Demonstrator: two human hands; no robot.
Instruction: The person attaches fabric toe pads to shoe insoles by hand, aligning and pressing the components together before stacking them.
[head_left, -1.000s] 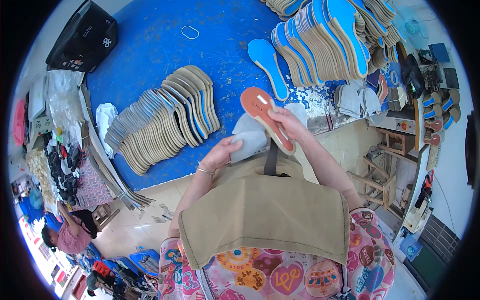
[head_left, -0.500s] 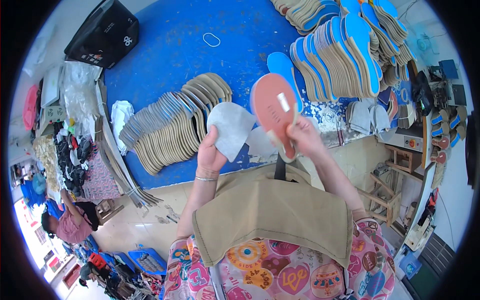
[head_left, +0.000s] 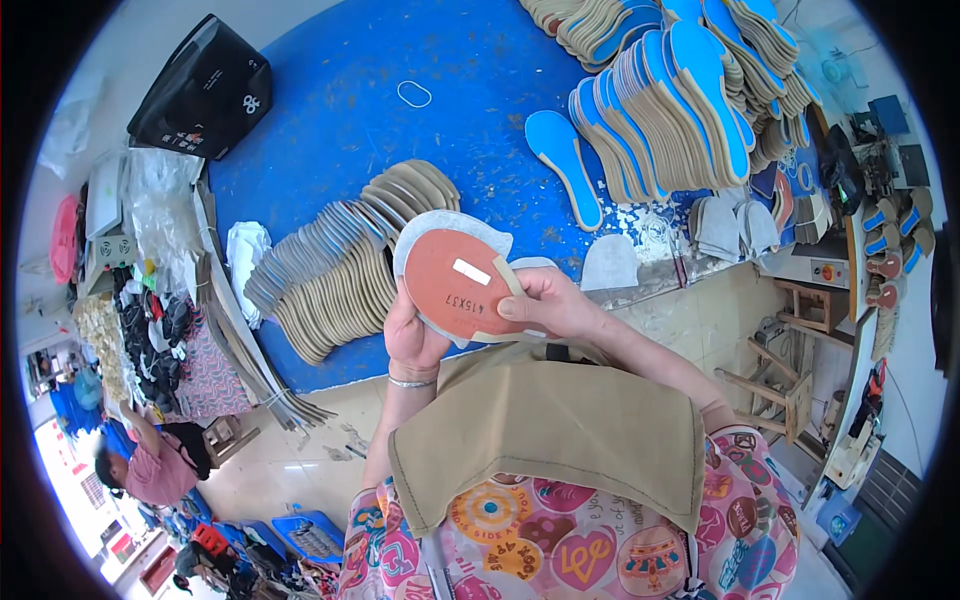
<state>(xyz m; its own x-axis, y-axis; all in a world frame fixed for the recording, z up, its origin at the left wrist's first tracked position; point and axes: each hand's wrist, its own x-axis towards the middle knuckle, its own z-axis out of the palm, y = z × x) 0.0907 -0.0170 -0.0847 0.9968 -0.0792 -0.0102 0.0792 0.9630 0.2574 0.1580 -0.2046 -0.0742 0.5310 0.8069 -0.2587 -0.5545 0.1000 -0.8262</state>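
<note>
I hold a reddish-orange insole [head_left: 455,280] with a small white sticker against a pale grey fabric piece [head_left: 425,228] that shows behind its upper edge. My left hand [head_left: 412,338] grips the pair from the left and below. My right hand [head_left: 548,305] pinches the right edge, thumb on the orange face. Both are raised over the front edge of the blue table [head_left: 450,140].
A fanned row of tan insoles [head_left: 335,270] lies left of my hands. Stacks of blue-topped insoles [head_left: 670,110] fill the far right, one blue insole [head_left: 562,160] lying apart. A black bag [head_left: 205,90] sits far left. Grey fabric pieces [head_left: 610,265] lie near the table edge. Another person [head_left: 150,465] crouches lower left.
The orange insole and the grey piece, held apart a second ago, have come together. The insole has swung from my right hand's side toward the left, in front of the grey piece.
</note>
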